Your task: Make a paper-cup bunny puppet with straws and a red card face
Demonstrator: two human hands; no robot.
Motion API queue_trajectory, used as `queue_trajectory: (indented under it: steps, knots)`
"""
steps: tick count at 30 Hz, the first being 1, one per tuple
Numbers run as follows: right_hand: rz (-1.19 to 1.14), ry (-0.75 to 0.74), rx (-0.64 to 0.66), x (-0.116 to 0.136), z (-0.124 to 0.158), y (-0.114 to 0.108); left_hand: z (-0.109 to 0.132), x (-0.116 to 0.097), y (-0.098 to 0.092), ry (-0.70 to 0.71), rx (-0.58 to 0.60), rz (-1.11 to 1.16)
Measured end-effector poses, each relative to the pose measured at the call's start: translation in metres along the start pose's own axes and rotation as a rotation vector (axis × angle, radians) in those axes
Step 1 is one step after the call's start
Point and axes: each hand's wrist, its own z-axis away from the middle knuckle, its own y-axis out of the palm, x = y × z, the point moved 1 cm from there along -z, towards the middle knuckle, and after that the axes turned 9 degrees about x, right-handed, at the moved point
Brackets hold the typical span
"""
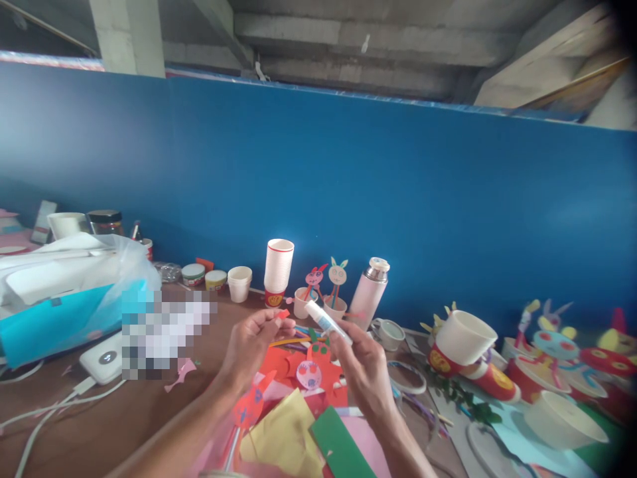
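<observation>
My left hand [251, 345] pinches a small red paper scrap [283, 314] between thumb and fingertips, raised over the table. My right hand [361, 362] is closed around a white glue stick [326, 320], its tip pointing up and left toward the scrap. Below both hands lies a heap of cut coloured paper [298, 398], red, yellow, green and pink, with a round pink paper face [308, 374] on it.
A stack of paper cups [277, 269], two cups holding paper bunny sticks [326, 289] and a white flask [367, 292] stand by the blue wall. Decorated cup figures [462, 352] crowd the right. A power bank with cables [102, 358] and a plastic-wrapped box [60, 299] are at left.
</observation>
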Motion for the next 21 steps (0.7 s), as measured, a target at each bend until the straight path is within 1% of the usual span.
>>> queue_trajectory:
  steps: [2,4,9,14,21]
  knots:
    - [0.177,-0.045,0.022,0.007,0.005,0.003,0.001,-0.001,0.000,0.016,-0.015,-0.070]
    - [0.300,-0.096,0.047,0.010,0.009,0.007,0.001,0.000,0.000,0.027,-0.020,-0.129]
    - [0.496,-0.215,0.021,0.005,0.010,0.015,0.002,0.003,-0.001,0.042,-0.023,-0.152]
    - [0.571,-0.243,0.016,0.002,0.009,0.016,0.003,0.004,0.000,0.042,-0.017,-0.178]
    - [0.633,-0.240,0.052,0.003,0.010,0.018,0.005,0.002,0.002,0.032,0.023,-0.236]
